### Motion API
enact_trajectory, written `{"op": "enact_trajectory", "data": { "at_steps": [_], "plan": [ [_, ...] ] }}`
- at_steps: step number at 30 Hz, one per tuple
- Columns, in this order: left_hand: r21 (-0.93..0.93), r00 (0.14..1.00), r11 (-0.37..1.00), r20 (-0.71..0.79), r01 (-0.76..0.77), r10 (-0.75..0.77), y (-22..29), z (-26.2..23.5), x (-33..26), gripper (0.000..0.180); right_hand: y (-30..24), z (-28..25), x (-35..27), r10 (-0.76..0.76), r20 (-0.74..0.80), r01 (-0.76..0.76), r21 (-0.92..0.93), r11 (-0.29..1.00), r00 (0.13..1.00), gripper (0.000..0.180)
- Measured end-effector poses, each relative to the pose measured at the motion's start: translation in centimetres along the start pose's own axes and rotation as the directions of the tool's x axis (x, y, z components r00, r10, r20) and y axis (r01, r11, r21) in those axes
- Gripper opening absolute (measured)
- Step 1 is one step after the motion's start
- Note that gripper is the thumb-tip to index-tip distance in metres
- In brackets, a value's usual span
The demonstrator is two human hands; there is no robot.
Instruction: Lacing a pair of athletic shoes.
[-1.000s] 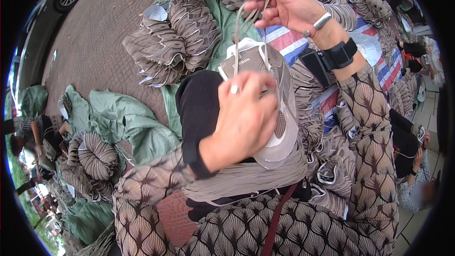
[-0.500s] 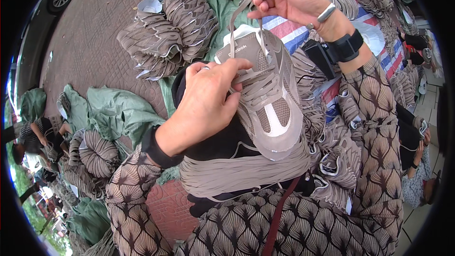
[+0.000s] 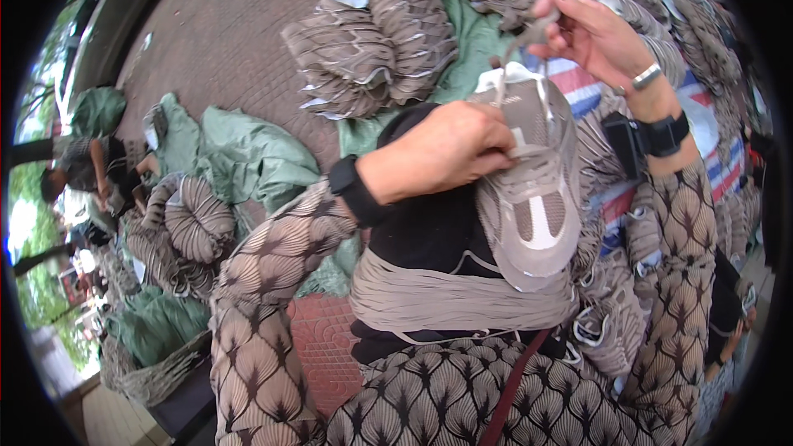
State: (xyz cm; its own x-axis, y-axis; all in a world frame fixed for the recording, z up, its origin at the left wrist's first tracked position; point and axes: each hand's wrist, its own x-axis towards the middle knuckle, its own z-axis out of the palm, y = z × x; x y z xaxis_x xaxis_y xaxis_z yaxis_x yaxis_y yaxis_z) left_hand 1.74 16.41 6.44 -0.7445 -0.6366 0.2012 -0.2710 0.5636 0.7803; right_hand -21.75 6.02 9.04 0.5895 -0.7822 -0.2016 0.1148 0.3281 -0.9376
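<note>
A grey-brown shoe upper (image 3: 529, 248) with a white toe stripe lies over my lap, its toe pointing toward me. My left hand (image 3: 450, 149) is closed in a pinch at the crossed lacing on the upper's left side. Beyond the upper's collar, my right hand (image 3: 591, 37) pinches a flat grey-brown shoelace (image 3: 513, 51) and lifts it off the top eyelets. The fingertips of my left hand partly cover the lacing. A thick hank of loose laces (image 3: 454, 301) lies across my black-covered lap, just below the toe.
Stacked shoe uppers (image 3: 372, 45) sit on the paving ahead, with more uppers (image 3: 611, 306) heaped at my right. Green sacking (image 3: 256, 157) and a coiled bundle of uppers (image 3: 198, 219) lie to the left. A person (image 3: 95, 173) sits at far left; a parked car stands behind.
My left hand has turned, and its fingers have closed down on the lacing. My right hand still holds the lace up. The whole view has swung, so things appear farther right.
</note>
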Motion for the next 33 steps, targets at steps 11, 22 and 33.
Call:
{"op": "enact_trajectory", "data": {
  "at_steps": [11,22,33],
  "plan": [
    [-0.122,0.955,0.988,-0.267,0.096,-0.126,0.4,3.9,1.6,0.018,3.0,-4.5,1.6,0.044,-0.1,-0.041,0.032,0.999,0.994,0.02],
    [-0.113,0.786,0.96,-0.555,0.255,-0.274,3.7,7.0,2.6,0.009,2.6,-0.3,4.5,-0.057,0.05,0.062,-0.101,0.993,0.997,0.027],
    [0.287,0.849,0.923,-0.523,0.257,-0.074,3.9,8.7,1.2,0.012,2.6,0.2,4.1,-0.077,-0.004,0.077,-0.033,0.996,0.997,0.026]
  ]
}}
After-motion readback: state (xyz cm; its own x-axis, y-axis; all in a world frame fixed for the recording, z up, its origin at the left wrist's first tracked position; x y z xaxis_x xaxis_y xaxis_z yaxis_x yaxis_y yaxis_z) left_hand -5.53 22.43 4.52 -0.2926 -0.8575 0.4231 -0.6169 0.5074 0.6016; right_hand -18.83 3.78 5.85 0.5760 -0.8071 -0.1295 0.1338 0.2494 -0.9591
